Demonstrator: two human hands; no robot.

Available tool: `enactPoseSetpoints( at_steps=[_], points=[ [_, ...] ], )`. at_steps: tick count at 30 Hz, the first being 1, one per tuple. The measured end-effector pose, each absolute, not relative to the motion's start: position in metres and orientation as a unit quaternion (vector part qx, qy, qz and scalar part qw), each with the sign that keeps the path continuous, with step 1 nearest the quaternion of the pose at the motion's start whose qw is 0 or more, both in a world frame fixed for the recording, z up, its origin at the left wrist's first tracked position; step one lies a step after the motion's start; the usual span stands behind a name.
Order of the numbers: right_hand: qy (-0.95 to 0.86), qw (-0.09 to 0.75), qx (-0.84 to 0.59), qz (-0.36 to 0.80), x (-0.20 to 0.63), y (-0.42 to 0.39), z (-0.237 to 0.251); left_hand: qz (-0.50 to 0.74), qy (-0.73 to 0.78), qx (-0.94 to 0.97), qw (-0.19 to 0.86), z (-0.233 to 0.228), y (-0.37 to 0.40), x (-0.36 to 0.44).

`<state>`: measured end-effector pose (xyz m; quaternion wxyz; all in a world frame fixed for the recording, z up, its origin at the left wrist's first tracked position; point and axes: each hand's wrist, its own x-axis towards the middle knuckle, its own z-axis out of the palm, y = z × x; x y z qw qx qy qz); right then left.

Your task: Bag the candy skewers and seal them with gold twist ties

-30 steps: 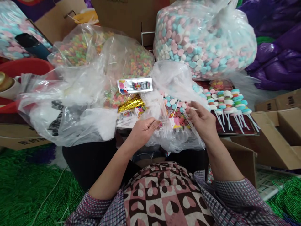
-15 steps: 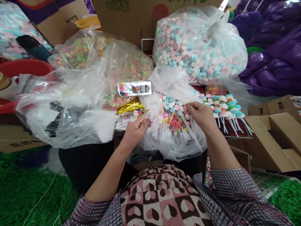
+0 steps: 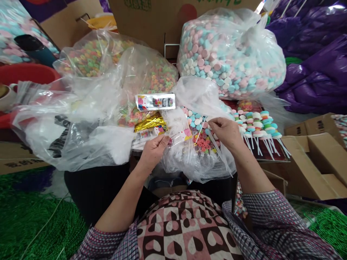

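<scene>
**Crowded packing corner, one candy stick mid-wrap**

Piled all round with plastic sacks: a big bag of pastel candies [image 3: 230, 54] at the back, bags of ring candies [image 3: 151, 77] to its left, cardboard boxes [image 3: 322, 155] at the right. Close in, over the lap, an open bag [image 3: 189, 166] of loose sweets.

Left hand [image 3: 154, 150] curled, thumb and fingertips pinched shut on a small clear printed wrapper [image 3: 182, 135], held just above that open bag. Right hand [image 3: 226, 131] near it, thumb and forefinger closed on a thin white stick [image 3: 200, 131] pointing toward the wrapper's mouth; spare sticks [image 3: 221, 155] trailing down from under the same palm. Hard to tell whether the tip has entered the wrapper.

Done so far, by the look of it: a row of finished candy sticks [image 3: 257, 124] lying just right of the right hand. Left to do, probably plenty: sacks full, gold twist ties [image 3: 149, 122] unused beside a printed packet [image 3: 155, 102].
</scene>
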<state>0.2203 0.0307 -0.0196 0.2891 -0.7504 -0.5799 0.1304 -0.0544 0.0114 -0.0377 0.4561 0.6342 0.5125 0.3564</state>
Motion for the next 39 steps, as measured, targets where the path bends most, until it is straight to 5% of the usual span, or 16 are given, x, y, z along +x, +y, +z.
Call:
enactPoseSetpoints(
  at_steps=[11, 17, 22, 27, 31, 37, 39],
  points=[
    [-0.536, 0.308, -0.759, 0.206, 0.211, 0.029, -0.009, 0.431, 0.481, 0.514, 0.565, -0.044, 0.015, -0.059],
    [-0.487, 0.427, -0.665, 0.372, 0.219, 0.009, 0.013, 0.423, 0.479, 0.504, 0.581, -0.048, 0.015, -0.059],
    [-0.409, 0.572, -0.673, 0.228, 0.235, -0.012, 0.009, 0.425, 0.478, 0.505, 0.58, -0.046, 0.013, -0.06],
    [-0.444, 0.498, -0.689, 0.283, 0.231, -0.036, -0.023, 0.436, 0.454, 0.503, 0.592, -0.044, 0.014, -0.053],
    [-0.378, 0.522, -0.748, 0.161, 0.262, -0.053, -0.032, 0.459, 0.409, 0.48, 0.626, -0.037, 0.019, -0.034],
    [-0.425, 0.197, -0.883, 0.017, 0.321, -0.054, -0.035, 0.449, 0.389, 0.471, 0.652, -0.028, 0.019, -0.012],
    [-0.411, 0.152, -0.899, 0.024, 0.323, -0.051, -0.039, 0.444, 0.395, 0.471, 0.653, -0.029, 0.017, -0.012]
  ],
)
